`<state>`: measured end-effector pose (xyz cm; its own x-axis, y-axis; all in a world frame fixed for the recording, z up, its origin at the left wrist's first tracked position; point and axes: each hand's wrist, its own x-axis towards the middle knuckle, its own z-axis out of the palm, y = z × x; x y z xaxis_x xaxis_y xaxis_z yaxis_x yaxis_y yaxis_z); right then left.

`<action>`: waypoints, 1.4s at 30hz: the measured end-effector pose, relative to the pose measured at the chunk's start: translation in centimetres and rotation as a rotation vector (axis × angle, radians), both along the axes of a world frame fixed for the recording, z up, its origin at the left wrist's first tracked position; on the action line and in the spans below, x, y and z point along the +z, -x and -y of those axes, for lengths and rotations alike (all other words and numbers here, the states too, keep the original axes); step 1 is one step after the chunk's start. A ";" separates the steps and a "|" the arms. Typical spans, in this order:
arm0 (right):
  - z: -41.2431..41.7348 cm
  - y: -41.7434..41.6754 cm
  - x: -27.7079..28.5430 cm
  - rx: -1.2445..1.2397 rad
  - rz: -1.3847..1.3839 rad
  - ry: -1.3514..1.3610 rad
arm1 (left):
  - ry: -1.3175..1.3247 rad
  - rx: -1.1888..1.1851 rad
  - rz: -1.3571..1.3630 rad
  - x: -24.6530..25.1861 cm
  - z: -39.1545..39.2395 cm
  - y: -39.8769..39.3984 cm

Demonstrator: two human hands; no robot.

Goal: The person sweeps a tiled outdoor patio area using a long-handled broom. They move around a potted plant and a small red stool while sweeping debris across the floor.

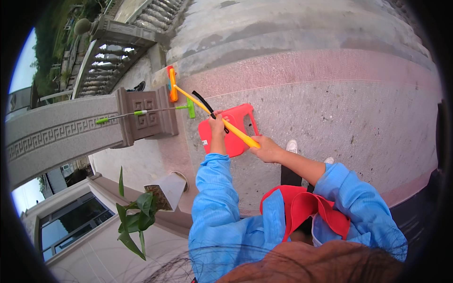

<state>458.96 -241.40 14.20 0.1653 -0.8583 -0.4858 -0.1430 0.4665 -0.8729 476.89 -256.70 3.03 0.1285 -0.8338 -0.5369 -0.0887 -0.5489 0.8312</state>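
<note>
My left hand [218, 123] is closed around the shaft of a yellow-handled tool [238, 132], where a black strap [203, 100] also crosses it. Nearer my body, my right hand [266, 148] grips the thick end of the same handle. The tool's far end carries an orange and red crosspiece [172, 84], close to the foot of a stone post. Below the handle stands a red plastic stool [230, 141] with an opening on one side. A green squeegee-like tool [191, 108] with a long metal pole leans against the stone balustrade.
The stone balustrade [70, 122] and its post [148, 113] stand at the left. A potted plant [164, 196] in a white planter is at the lower left. Curved steps [254, 39], patchy with dark stains, lie ahead. A dark shoe [139, 86] shows beyond the post.
</note>
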 end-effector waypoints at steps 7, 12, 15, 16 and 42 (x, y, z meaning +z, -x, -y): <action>-2.8 2.5 3.5 -0.034 -0.132 -0.011 | -0.131 -0.166 0.000 0.9 -2.6 4.6; -7.9 5.7 8.5 -0.056 0.081 -0.166 | -0.163 -0.172 -0.078 6.7 -8.1 8.0; -5.8 4.9 6.6 -0.064 0.169 -0.280 | -0.088 -0.139 -0.033 5.1 -5.5 6.3; -4.4 3.7 4.9 -0.075 0.218 -0.336 | -0.044 -0.111 -0.022 4.2 -3.8 5.3; -42.4 23.2 31.4 -0.750 -0.081 -0.829 | -0.652 -0.495 -0.709 15.1 -43.1 32.9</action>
<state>435.77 -199.04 45.61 -0.3156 -0.1339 -0.9394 0.3763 0.8912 -0.2534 443.97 -213.63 18.09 -0.6585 -0.2346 -0.7151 -0.0359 -0.9393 0.3412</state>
